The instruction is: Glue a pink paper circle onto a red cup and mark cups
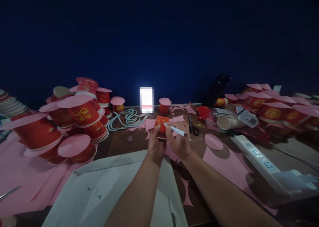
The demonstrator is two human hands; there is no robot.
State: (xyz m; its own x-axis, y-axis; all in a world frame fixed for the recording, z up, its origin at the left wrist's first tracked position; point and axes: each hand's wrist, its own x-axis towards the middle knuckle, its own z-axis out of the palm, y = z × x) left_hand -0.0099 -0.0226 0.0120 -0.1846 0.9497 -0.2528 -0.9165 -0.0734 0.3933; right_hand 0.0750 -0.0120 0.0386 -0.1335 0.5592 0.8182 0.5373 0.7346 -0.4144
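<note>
My left hand [155,144] is closed round a red paper cup [161,121], its thumb along the near left side. A white marker pen [177,130] with a dark end sits in the closed fingers of my right hand [181,144]. The pen's tip end points left at the cup's printed side; I cannot tell whether it touches. Beyond the hands stands another red cup [164,108] topped by a pink paper disc. Pink paper offcuts [150,124] lie around the held cup, and black scissors [193,126] rest just right of my right hand.
Red cups with pink discs [83,115] are piled at left, more [272,112] at right. A pale cable [126,120] lies coiled behind. At right are a power strip [254,157] and pink sheet [229,167]. A white board-like sheet [99,190] lies under my left forearm.
</note>
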